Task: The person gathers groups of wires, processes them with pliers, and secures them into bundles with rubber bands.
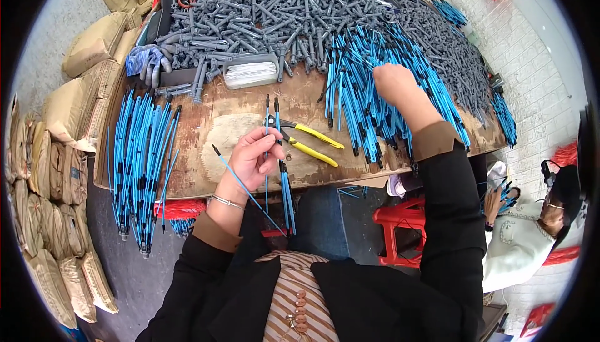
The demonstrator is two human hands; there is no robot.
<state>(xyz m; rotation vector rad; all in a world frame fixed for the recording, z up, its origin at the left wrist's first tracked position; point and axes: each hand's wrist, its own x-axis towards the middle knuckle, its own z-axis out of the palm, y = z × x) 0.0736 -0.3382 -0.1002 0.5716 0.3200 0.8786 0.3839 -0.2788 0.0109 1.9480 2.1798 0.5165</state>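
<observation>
Lying on the worn wooden table point(206, 123), the yellow-handled pliers point(317, 136) are seen with their handles parted. Just to the left of the pliers, a few thin blue rods point(286, 195) with black ends are held by the left hand point(257, 152), its thumb and fingers pinched about them; the upper ends of the rods are lifted close to the pliers' head, and another rod is slanted across the palm. Beyond the pliers and to their right, the right hand point(395, 84) is rested against a heap of blue rods point(356, 104); its fingers are curled inward, but their tips are hidden, so whether a rod is gripped cannot be told. Farther left of the pliers, a bundle of blue rods point(140, 154) is laid partly over the table's near edge. Behind the pliers, a shallow tray point(252, 83) is filled with thin white strips, and past it a broad heap of grey parts point(262, 10) is spread. A blue-and-grey glove point(148, 64) is left beyond the pliers to the left. Nearer than the pliers and to their right, a red stool point(400, 229) is placed below the table.
</observation>
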